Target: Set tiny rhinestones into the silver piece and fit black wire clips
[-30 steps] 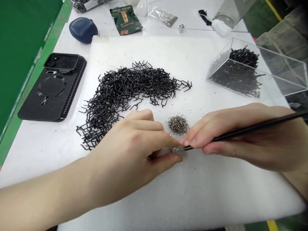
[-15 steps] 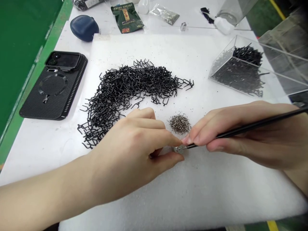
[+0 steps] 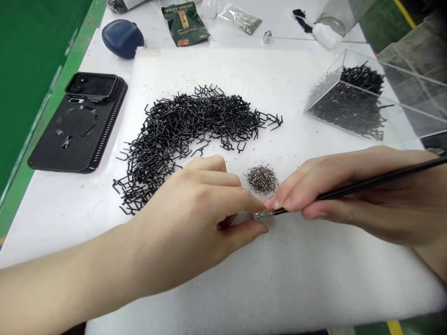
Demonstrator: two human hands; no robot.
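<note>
My left hand reaches in from the left. Its thumb and forefinger pinch a small shiny metal piece on the white foam sheet. In my right hand is a slim black tool, held like a pen, its fine tip touching or nearly touching the metal piece. My right fingertips meet the left forefinger. Just beyond them lies a small heap of tiny metallic bits. A curved pile of black forked plastic pieces spreads behind my left hand. The fingers partly hide the metal piece.
At left lies a phone in a black case, with a dark blue rounded object behind it. A clear box of black pieces lies tilted at right. Along the back are a green packet, a clear bag and a small metal nut-like part.
Both hands keep the same grip, and the tool tip stays at the metal piece. The whole view has shifted very slightly.
</note>
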